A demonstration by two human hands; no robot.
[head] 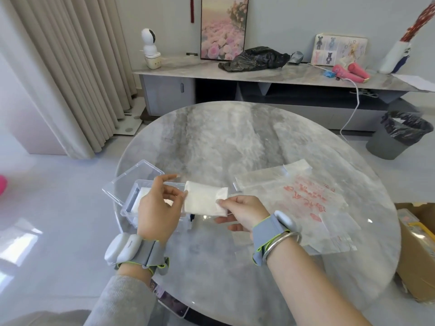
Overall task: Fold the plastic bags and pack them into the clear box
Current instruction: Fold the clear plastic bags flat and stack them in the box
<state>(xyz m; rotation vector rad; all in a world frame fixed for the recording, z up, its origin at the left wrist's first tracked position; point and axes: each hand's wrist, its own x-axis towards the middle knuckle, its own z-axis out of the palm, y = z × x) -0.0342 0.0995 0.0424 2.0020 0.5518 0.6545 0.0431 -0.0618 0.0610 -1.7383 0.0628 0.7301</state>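
A folded white plastic bag (203, 199), a small rectangle, is held above the table between both hands. My left hand (159, 210) pinches its left edge and my right hand (244, 212) pinches its right edge. Just to the left stands the clear box (131, 209) with its lid (131, 178) hinged open behind it; a folded white bag (141, 197) lies inside, partly hidden by my left hand. To the right, a flat clear plastic bag with red print (299, 203) lies spread on the table.
The round marble table (223, 142) has a phone (171, 302) at its near edge. A grey bin (397, 135) stands on the floor at the right and a cardboard box (416, 252) at the table's right edge. A sideboard (259, 74) behind carries a black bag (254, 58).
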